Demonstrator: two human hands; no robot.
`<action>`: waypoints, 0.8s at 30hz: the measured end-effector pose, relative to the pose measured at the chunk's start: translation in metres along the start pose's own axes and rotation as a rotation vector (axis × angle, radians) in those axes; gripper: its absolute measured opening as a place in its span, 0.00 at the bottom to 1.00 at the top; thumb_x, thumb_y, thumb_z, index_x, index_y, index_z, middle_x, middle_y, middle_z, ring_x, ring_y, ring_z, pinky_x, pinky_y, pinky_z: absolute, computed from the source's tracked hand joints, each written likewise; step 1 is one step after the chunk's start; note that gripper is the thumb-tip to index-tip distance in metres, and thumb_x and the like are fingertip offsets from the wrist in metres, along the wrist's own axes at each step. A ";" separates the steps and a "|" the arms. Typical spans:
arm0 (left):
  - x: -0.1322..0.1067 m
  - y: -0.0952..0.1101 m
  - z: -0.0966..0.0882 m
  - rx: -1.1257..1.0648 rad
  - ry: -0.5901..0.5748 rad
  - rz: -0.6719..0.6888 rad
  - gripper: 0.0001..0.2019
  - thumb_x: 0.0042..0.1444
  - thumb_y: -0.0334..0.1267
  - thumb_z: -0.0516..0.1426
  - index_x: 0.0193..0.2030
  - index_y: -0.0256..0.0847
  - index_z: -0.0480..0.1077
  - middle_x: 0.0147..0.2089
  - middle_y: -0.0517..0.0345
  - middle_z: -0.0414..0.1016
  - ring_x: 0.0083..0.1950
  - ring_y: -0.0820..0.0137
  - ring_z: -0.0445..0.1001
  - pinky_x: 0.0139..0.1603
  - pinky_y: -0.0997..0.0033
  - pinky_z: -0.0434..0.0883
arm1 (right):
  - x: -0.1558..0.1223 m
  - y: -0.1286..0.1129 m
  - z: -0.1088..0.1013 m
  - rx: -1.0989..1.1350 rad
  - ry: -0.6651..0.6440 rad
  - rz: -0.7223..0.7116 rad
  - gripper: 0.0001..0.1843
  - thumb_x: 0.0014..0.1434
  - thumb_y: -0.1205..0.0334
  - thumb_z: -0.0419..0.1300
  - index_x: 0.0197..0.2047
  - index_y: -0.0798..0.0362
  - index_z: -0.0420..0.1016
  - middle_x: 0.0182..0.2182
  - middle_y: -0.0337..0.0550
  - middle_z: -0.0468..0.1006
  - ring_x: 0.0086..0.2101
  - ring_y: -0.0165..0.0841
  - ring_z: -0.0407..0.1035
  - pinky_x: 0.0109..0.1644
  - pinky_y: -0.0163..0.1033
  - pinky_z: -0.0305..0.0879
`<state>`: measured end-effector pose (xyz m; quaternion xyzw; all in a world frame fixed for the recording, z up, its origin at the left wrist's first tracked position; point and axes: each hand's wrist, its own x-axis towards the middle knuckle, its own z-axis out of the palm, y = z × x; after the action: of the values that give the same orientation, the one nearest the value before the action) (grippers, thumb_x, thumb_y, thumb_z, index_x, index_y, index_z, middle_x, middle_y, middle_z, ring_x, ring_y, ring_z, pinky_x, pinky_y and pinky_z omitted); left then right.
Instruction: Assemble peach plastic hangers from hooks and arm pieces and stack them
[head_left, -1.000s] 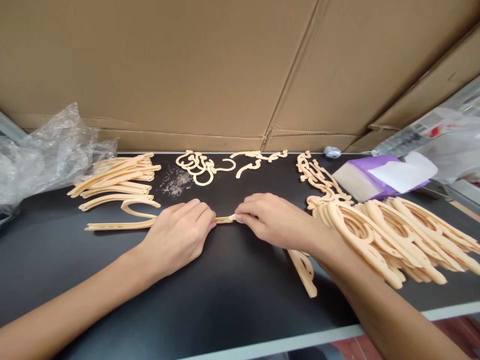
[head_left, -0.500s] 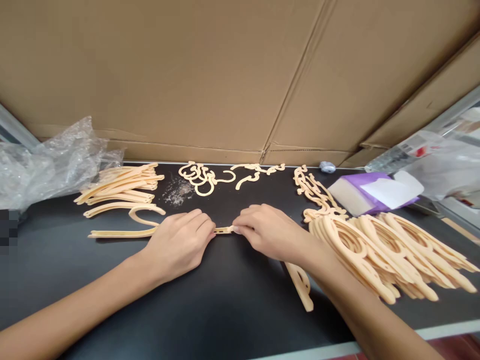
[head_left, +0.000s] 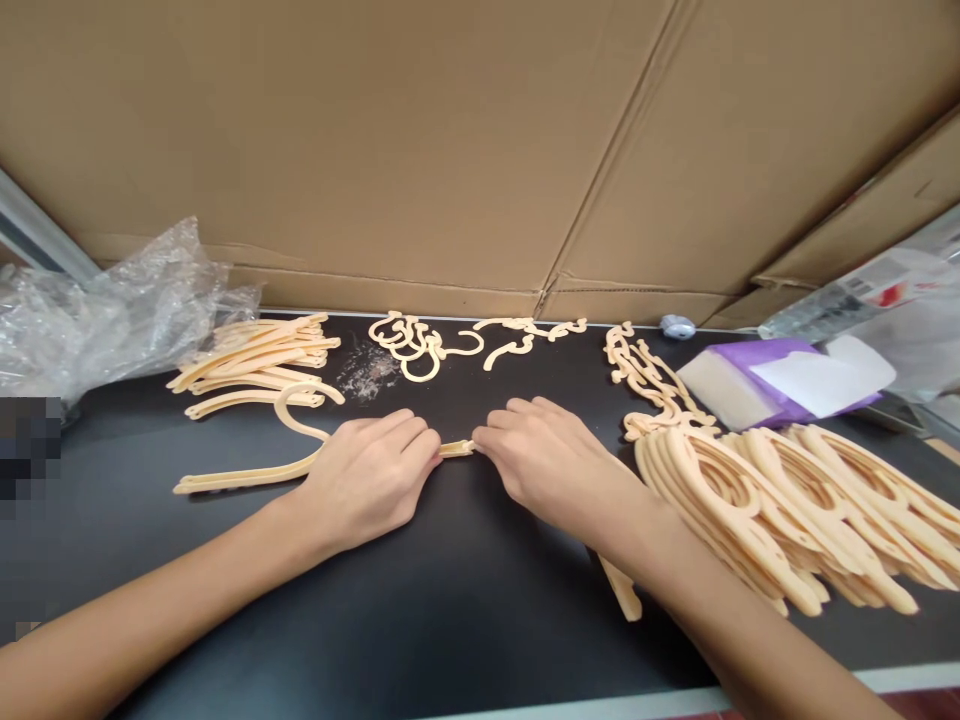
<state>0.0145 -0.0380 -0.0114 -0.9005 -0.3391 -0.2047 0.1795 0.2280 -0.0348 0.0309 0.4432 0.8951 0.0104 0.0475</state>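
Wrapped round the middle of a cream-coloured plastic clothes hanger (head_left: 247, 477), my left hand (head_left: 375, 470) is closed. The hanger's curved hook and one arm stick out to the left of that hand. A short piece of its other arm shows between my two hands. My right hand (head_left: 536, 450) is closed in a pinch at that arm's right end; the fingers cover what joins there. Both hands are just above the black table (head_left: 450, 620). Another cream hanger part (head_left: 621, 590) lies partly hidden under my right forearm.
Loose hanger arms (head_left: 255, 355) are piled at the left beside clear bubble wrap (head_left: 127, 320). Loose hooks (head_left: 420, 345) lie at the back, and more small curved parts (head_left: 637, 370) at the right. Stacked hangers (head_left: 780, 520) and a purple tissue pack (head_left: 787, 375) stand right. Cardboard (head_left: 375, 150) walls the back.
The view has shifted slightly, so the table things appear further right. The hanger has turned a little in my hands, its left end now lower. Both hands keep their hold.
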 end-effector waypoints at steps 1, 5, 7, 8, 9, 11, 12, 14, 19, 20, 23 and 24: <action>0.000 0.000 0.000 0.001 0.014 0.004 0.15 0.69 0.33 0.51 0.29 0.40 0.68 0.28 0.59 0.72 0.30 0.69 0.69 0.28 0.67 0.61 | 0.000 -0.001 -0.001 -0.007 -0.012 0.001 0.14 0.65 0.75 0.54 0.37 0.53 0.79 0.36 0.46 0.80 0.40 0.39 0.70 0.44 0.44 0.54; 0.000 -0.001 0.002 -0.018 0.050 0.018 0.16 0.69 0.32 0.51 0.28 0.40 0.67 0.27 0.59 0.70 0.29 0.69 0.68 0.28 0.67 0.61 | 0.001 -0.007 -0.006 -0.038 -0.049 -0.011 0.14 0.66 0.75 0.53 0.40 0.54 0.80 0.38 0.47 0.80 0.43 0.41 0.70 0.45 0.45 0.54; 0.000 -0.002 0.002 -0.024 0.055 0.026 0.16 0.69 0.32 0.51 0.28 0.40 0.67 0.27 0.59 0.70 0.29 0.70 0.67 0.28 0.67 0.61 | 0.001 -0.008 -0.008 -0.052 -0.056 -0.017 0.14 0.66 0.75 0.53 0.41 0.55 0.80 0.38 0.48 0.80 0.43 0.41 0.70 0.46 0.44 0.54; 0.000 -0.001 0.002 -0.022 0.055 0.028 0.16 0.69 0.32 0.51 0.28 0.40 0.66 0.27 0.59 0.70 0.28 0.70 0.67 0.28 0.67 0.61 | 0.001 -0.007 -0.007 -0.055 -0.055 -0.019 0.14 0.66 0.75 0.53 0.41 0.55 0.80 0.38 0.48 0.80 0.43 0.40 0.70 0.46 0.44 0.54; 0.000 -0.001 0.002 -0.018 0.054 0.028 0.16 0.69 0.32 0.50 0.28 0.40 0.66 0.27 0.59 0.70 0.28 0.70 0.67 0.28 0.67 0.61 | 0.000 -0.007 -0.006 -0.054 -0.047 -0.021 0.14 0.66 0.75 0.53 0.40 0.55 0.79 0.38 0.47 0.80 0.42 0.40 0.70 0.46 0.44 0.54; 0.000 0.000 0.002 -0.003 0.056 0.022 0.16 0.69 0.32 0.50 0.28 0.40 0.67 0.27 0.60 0.70 0.29 0.70 0.67 0.28 0.67 0.62 | -0.001 -0.003 -0.001 -0.041 -0.005 -0.035 0.13 0.65 0.75 0.54 0.39 0.54 0.79 0.37 0.46 0.79 0.41 0.39 0.69 0.45 0.44 0.54; 0.000 0.001 0.002 0.005 0.057 0.019 0.16 0.69 0.32 0.50 0.28 0.40 0.67 0.27 0.60 0.70 0.29 0.70 0.68 0.29 0.67 0.62 | -0.001 0.000 0.002 -0.029 0.027 -0.042 0.13 0.65 0.75 0.54 0.38 0.53 0.79 0.36 0.45 0.79 0.40 0.39 0.68 0.44 0.44 0.53; -0.001 0.003 0.002 0.018 0.059 0.013 0.16 0.69 0.31 0.51 0.28 0.40 0.67 0.27 0.60 0.70 0.29 0.70 0.68 0.30 0.67 0.63 | -0.002 0.006 0.009 -0.001 0.094 -0.052 0.13 0.66 0.74 0.54 0.36 0.52 0.78 0.35 0.43 0.78 0.38 0.37 0.67 0.44 0.44 0.53; -0.005 0.004 0.003 -0.002 0.032 0.002 0.09 0.65 0.27 0.53 0.34 0.39 0.71 0.33 0.58 0.77 0.34 0.67 0.73 0.35 0.65 0.67 | -0.002 0.017 0.016 0.078 0.138 -0.024 0.15 0.70 0.69 0.53 0.36 0.52 0.79 0.33 0.44 0.76 0.36 0.37 0.66 0.42 0.43 0.56; -0.005 0.004 0.004 -0.011 0.033 -0.002 0.08 0.64 0.26 0.53 0.37 0.38 0.73 0.35 0.57 0.79 0.36 0.67 0.74 0.37 0.64 0.68 | -0.001 0.019 0.015 0.104 0.135 0.003 0.16 0.71 0.68 0.52 0.36 0.52 0.80 0.34 0.45 0.76 0.37 0.37 0.66 0.43 0.43 0.57; -0.007 0.004 0.005 -0.035 0.047 -0.010 0.09 0.63 0.25 0.54 0.44 0.36 0.74 0.41 0.54 0.81 0.40 0.65 0.76 0.39 0.63 0.69 | 0.000 0.023 0.014 0.183 0.132 0.083 0.17 0.72 0.65 0.51 0.38 0.53 0.80 0.37 0.47 0.74 0.41 0.39 0.67 0.46 0.43 0.62; -0.007 0.004 0.005 -0.041 0.050 -0.012 0.10 0.62 0.25 0.54 0.45 0.36 0.75 0.42 0.54 0.81 0.40 0.64 0.76 0.39 0.63 0.69 | 0.001 0.025 0.015 0.199 0.134 0.096 0.17 0.72 0.65 0.51 0.39 0.53 0.80 0.37 0.48 0.74 0.42 0.39 0.67 0.48 0.43 0.63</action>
<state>0.0141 -0.0422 -0.0200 -0.8965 -0.3356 -0.2352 0.1681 0.2486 -0.0191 0.0176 0.4863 0.8707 -0.0467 -0.0574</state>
